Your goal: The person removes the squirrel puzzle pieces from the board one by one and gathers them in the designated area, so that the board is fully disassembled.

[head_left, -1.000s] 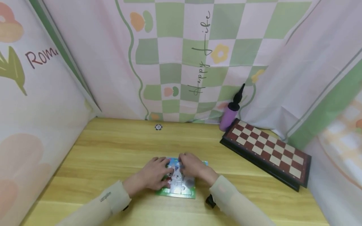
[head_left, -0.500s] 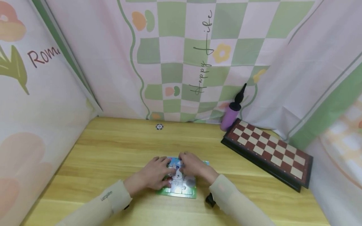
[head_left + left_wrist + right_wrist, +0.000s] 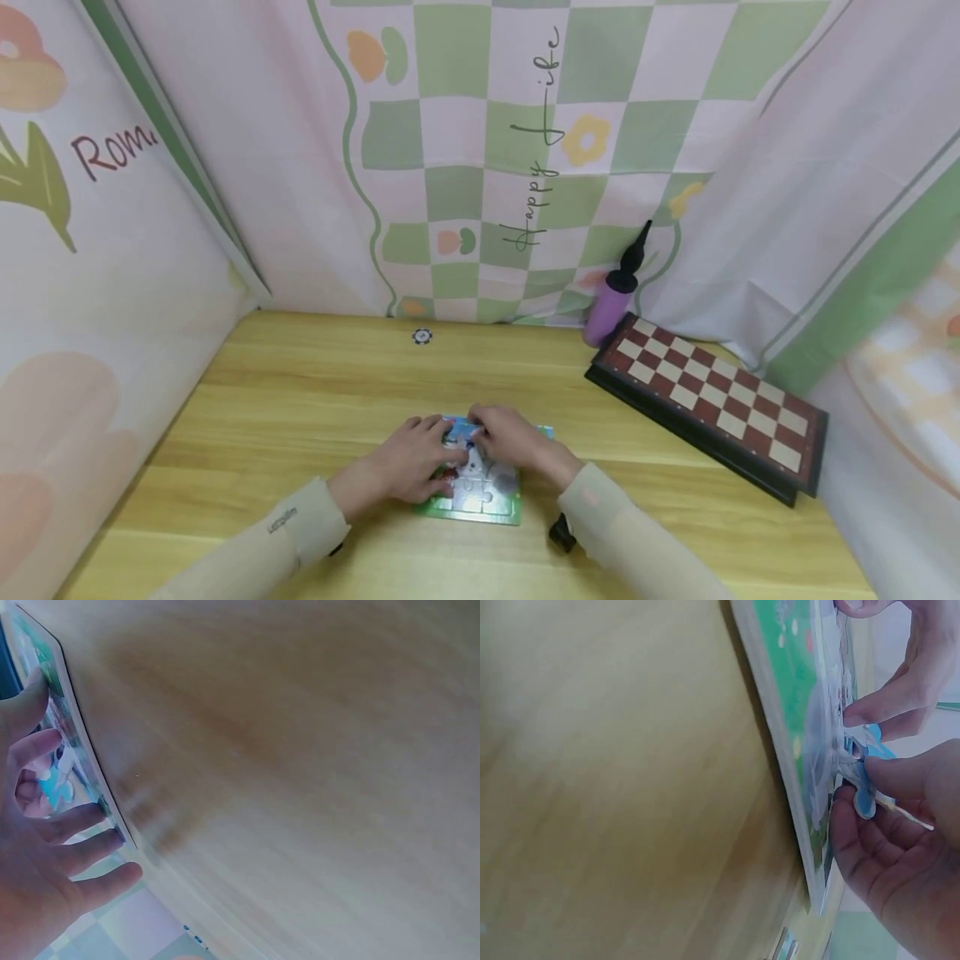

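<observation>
A jigsaw puzzle (image 3: 486, 515) in a green-edged board lies flat on the wooden table in the head view. My left hand (image 3: 408, 462) touches it from the left side, fingers spread and fairly straight; the left wrist view shows the thumb and fingertips (image 3: 94, 814) at the board's edge. Over the board's far right part, my right hand (image 3: 510, 437) pinches a blue puzzle piece (image 3: 864, 801) between thumb and fingers. That piece stands tilted up from the board in the right wrist view. Hands cover much of the puzzle's upper half in the head view.
Right of the hands, a folded chessboard (image 3: 705, 404) lies at an angle. Behind it stands a purple hand pump (image 3: 609, 312) with a black nozzle, against the curtain (image 3: 510, 192). A small black-and-white chip (image 3: 422, 337) lies near the table's back edge.
The right hand's fingers have shifted very slightly left over the puzzle. The left hand stays in place, and the view sways a little.
</observation>
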The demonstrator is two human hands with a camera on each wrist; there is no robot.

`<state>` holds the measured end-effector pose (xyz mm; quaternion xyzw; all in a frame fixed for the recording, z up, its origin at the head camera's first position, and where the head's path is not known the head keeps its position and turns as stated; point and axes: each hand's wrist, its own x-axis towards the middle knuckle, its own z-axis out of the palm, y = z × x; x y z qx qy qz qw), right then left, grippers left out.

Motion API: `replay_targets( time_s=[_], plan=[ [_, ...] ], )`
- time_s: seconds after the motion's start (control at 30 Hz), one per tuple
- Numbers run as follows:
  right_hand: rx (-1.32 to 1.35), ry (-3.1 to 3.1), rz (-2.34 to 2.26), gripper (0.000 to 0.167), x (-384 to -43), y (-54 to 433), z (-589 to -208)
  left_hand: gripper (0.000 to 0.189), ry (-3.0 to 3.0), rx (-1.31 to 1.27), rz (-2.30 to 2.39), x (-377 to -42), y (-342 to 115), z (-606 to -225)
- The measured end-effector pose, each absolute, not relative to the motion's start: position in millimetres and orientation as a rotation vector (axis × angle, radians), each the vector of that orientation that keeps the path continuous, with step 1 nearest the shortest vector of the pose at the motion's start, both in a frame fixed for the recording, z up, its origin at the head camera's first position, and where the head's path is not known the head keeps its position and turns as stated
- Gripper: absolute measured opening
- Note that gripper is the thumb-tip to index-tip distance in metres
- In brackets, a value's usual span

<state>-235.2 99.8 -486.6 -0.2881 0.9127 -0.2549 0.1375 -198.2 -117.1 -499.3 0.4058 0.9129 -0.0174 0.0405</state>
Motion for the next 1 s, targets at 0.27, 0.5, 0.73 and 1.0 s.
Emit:
replay_targets(
  time_s=[0.27, 0.5, 0.73, 1.0],
  plan=[
    [-0.915, 2.612, -0.758, 0.008, -233, 104, -485, 0.046, 2.786, 1.237, -0.043, -198, -117, -499],
    [-1.015, 2.605, -0.702, 0.007, -233, 106, -487, 0.046, 2.781, 1.231, -0.017, -198, -118, -500],
    [-1.083, 2.623, -0.639, 0.008, -231, 105, -481, 0.045, 2.774, 1.219, -0.034, -200, -117, -497],
    [-1.044, 2.623, -0.642, 0.008, -227, 107, -474, 0.045, 2.761, 1.197, -0.046, -198, -115, -497]
  ],
)
